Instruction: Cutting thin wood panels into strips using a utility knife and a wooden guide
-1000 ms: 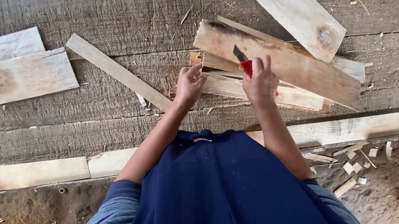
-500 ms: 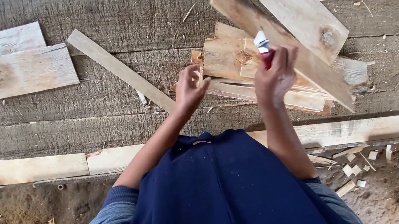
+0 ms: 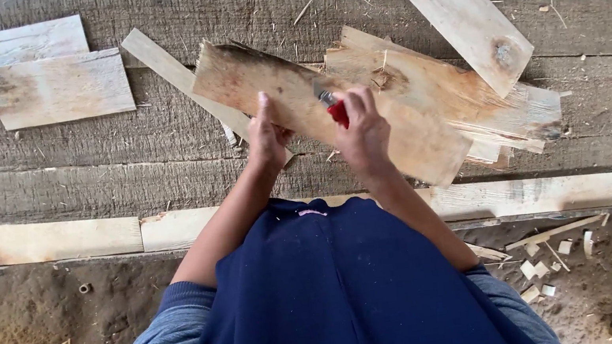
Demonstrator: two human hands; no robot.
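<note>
Plank has swung since half a second ago: it stood tipped up toward the far right, now the rough wooden plank (image 3: 362, 120) lies flat and diagonal across the worktop (image 3: 123, 174), ragged dark end toward the far left, squarer end toward the near right. Both hands moved left with it.

Left hand (image 3: 266, 133) — fingers pressed on the plank's near-left edge, thumb up, a pinching grip on the board. Right hand (image 3: 365, 136) is closed around a red-handled knife (image 3: 332, 106); short blade points away from the body and sits on the plank face, mid-length.

Plank: pale tan, coarse grain, splintered end, bark-dark stain along one edge. Under and beside it, toward the right edge, a stack of split boards (image 3: 464, 106) — orange-tan, feathered, frayed ends. A smoother pale board with a dark knot (image 3: 455, 11) lies diagonally at the far right, overlapping the stack. A thin narrow slat (image 3: 177, 74) runs diagonally under the plank's left end. Two short flat offcuts (image 3: 46, 81), whitish and weathered, are stacked near the far left corner.

Worktop: grey, weathered, deeply grooved planks, scattered with slivers. Near edge is a paler strip of wood (image 3: 36, 242). Below it, a dirt floor with wood chips (image 3: 544, 274).
</note>
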